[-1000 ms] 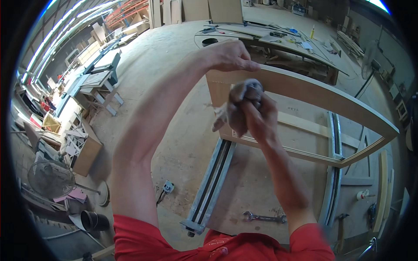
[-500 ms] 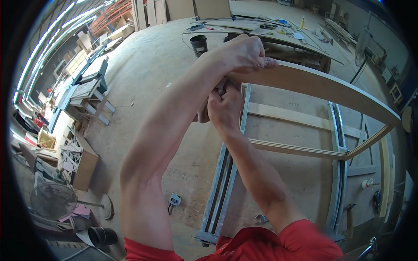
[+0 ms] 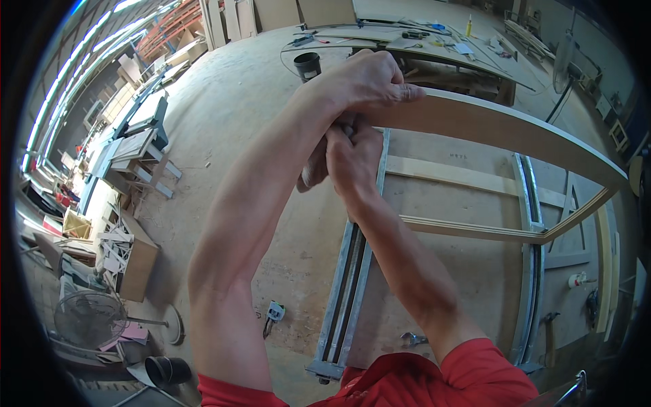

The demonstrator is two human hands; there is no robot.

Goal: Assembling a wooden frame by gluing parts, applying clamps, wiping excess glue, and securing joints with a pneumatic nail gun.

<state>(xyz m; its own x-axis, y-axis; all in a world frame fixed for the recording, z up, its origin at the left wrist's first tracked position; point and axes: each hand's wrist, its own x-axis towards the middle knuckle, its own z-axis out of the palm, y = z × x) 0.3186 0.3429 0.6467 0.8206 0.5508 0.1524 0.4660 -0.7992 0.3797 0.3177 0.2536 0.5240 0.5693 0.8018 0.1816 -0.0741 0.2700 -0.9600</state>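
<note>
A rectangular wooden frame (image 3: 502, 122) stands on edge across metal clamp rails (image 3: 346, 298). At its left corner my left hand (image 3: 373, 78) is closed over the upper edge, with the thumb lying along the board. Just below it my right hand (image 3: 356, 156) is closed, its knuckles tucked under the left wrist. What the right fingers hold is hidden. A greyish rounded shape (image 3: 313, 169) shows beside the right hand, partly behind my left forearm; I cannot tell what it is.
A wrench (image 3: 412, 338) and a hammer (image 3: 550, 336) lie on the panel below the frame. A second rail (image 3: 532, 285) runs at right. Beyond are a black bucket (image 3: 308, 66) and a cluttered worktable (image 3: 502, 71). A fan (image 3: 88, 317) stands at left.
Both hands stay at the frame's left corner, with the right hand shifted very slightly. The whole view has moved a little, and more of the wrench and hammer shows.
</note>
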